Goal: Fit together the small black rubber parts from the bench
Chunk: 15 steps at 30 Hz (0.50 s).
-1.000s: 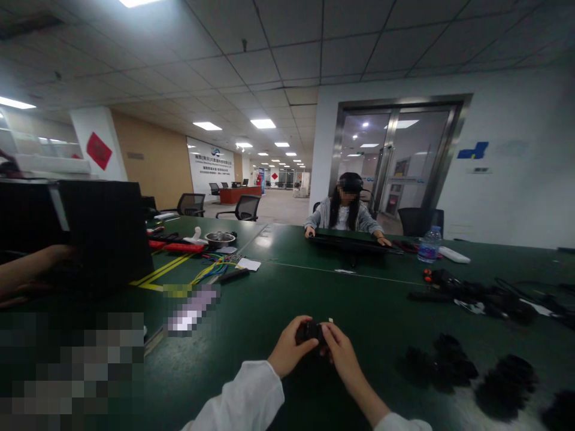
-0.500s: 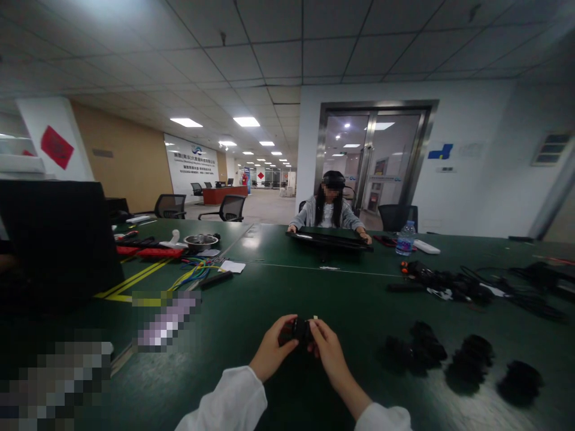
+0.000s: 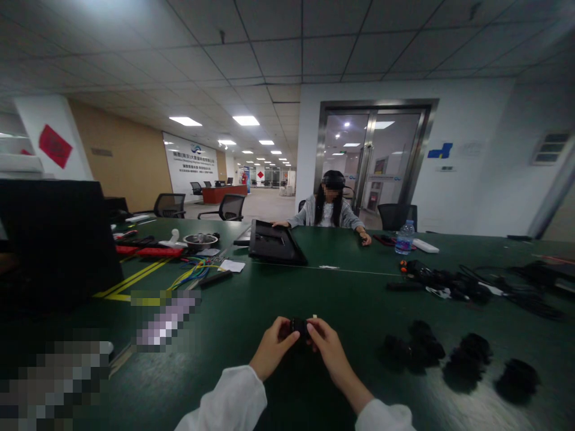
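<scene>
Low over the green table (image 3: 215, 365), both my hands hold a small black bundle (image 3: 298, 327) between them. It looks like a wound-up cable, but it is too dark to be sure. My left hand (image 3: 275, 347) pinches its left side with thumb and fingers. My right hand (image 3: 327, 344) grips the right side, and a small pale tip shows above those fingers. Nearest to my right hand on the table are several dark bundles (image 3: 467, 362), blurred in outline.
Across the table sits a person (image 3: 330, 206) with one hand on a flat black panel (image 3: 274, 242). A water bottle (image 3: 405, 237) and tangled black cables (image 3: 458, 284) are at right. At left stand a black screen (image 3: 58, 239), coloured wires (image 3: 193, 275) and a metal bowl (image 3: 200, 241).
The person opposite has moved the black panel to my left and turned it, and one of that person's hands is off it. My hands have shifted only slightly around the bundle.
</scene>
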{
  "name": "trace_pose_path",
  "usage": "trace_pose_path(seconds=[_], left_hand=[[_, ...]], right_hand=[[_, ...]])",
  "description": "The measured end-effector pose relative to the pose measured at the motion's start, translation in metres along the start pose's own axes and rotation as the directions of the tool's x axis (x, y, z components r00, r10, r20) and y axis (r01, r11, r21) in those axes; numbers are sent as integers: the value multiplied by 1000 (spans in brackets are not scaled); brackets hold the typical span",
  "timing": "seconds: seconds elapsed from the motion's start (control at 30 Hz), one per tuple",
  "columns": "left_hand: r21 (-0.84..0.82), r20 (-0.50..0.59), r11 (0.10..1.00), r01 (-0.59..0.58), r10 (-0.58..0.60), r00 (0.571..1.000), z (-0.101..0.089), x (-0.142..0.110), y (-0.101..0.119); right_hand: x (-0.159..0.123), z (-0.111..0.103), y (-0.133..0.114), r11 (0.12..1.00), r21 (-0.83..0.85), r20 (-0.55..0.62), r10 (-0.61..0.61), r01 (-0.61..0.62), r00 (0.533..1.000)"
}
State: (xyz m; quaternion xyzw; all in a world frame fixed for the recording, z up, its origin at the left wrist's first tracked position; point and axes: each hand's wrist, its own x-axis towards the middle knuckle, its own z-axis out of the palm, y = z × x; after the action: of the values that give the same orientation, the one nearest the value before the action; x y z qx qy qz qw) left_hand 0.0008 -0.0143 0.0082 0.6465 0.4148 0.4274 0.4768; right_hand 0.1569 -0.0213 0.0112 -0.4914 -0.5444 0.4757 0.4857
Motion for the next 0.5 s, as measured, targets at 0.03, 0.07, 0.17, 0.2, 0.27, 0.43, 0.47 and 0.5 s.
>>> trace_pose_path(seconds=[0.03, 0.07, 0.17, 0.2, 0.27, 0.43, 0.47, 0.5], left_hand=[[-8, -2, 1000, 0, 0, 1000, 0, 0, 0], [-17, -6, 1000, 1, -2, 1000, 0, 0, 0], [-46, -33, 999, 20, -22, 999, 0, 2, -5], [-51, -47, 998, 23, -25, 999, 0, 3, -8], [-53, -87, 999, 13, -18, 996, 0, 5, -12], [-44, -122, 999, -17, 11, 992, -1, 6, -15], [-36, -125, 999, -15, 10, 992, -1, 6, -15], [-23, -133, 1000, -12, 9, 991, -1, 6, -15]], right_hand=[[0, 0, 0, 1000, 3, 7, -1, 1, 1000], [0, 0, 0, 1000, 4, 15, -3, 3, 1000], [-1, -1, -2, 1000, -21, 53, -5, 6, 999], [-2, -1, -3, 999, -35, 68, -7, 10, 998], [-4, -2, -5, 998, -57, 101, -17, 23, 995], [-8, -3, -10, 997, -75, 141, -25, 36, 990], [-8, -3, -11, 997, -74, 148, -23, 34, 989], [-9, -2, -12, 997, -74, 157, -18, 29, 987]])
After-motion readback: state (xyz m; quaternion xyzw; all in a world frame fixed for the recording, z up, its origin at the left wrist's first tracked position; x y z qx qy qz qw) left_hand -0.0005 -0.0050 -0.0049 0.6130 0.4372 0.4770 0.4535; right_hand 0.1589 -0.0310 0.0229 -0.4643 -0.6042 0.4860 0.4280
